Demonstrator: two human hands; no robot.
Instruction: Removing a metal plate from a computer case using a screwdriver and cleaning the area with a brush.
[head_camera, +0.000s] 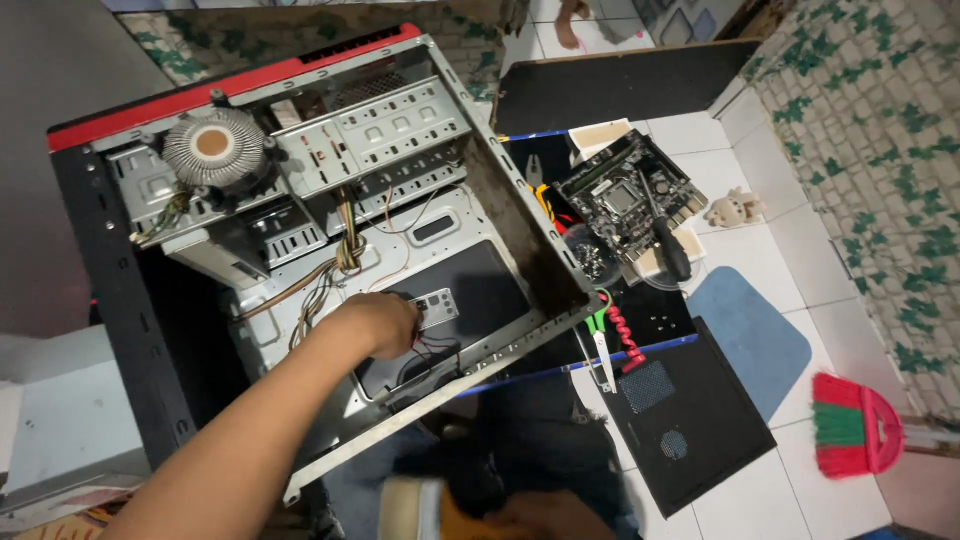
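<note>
An open computer case (520, 215) with a red front edge lies on its side under me. My left hand (378, 322) reaches into it from the lower left, fingers curled on the left edge of a small silver port plate (440, 305) lying on the case's black inner panel. Thin red and black wires (432, 346) run just below the hand. A round cooler fan (213, 146) sits on the metal drive cage (385, 135) at the upper left. My right hand (545, 516) is blurred at the bottom edge beside a blurred beige object (415, 506); its grip is unclear.
On the tiled floor to the right lie a motherboard (622, 192), a black-handled screwdriver (670, 245), a clear dish of small parts (586, 256), a green-handled tool (599, 335), a red coiled cable (626, 338) and a black side panel (690, 420). A red-and-green broom (855, 428) lies far right.
</note>
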